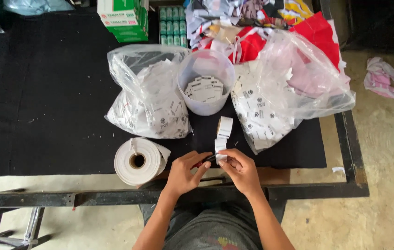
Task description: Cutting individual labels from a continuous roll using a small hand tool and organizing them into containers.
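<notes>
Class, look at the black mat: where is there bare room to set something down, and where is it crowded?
Bare: the wide left stretch of the black mat, bordered by the left plastic bag and the white roll. Crowded: the middle and right, where the clear tub, the right plastic bag and the fabric pile sit packed together.

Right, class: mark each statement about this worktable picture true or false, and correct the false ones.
1. Both hands hold a strip of white labels. True: left hand and right hand grip the label strip.
2. The white roll lies to the person's right. False: it lies by the left hand.
3. The clear tub holds white tags. True.
4. Only one plastic bag is there. False: a left bag and a right bag flank the tub.
</notes>
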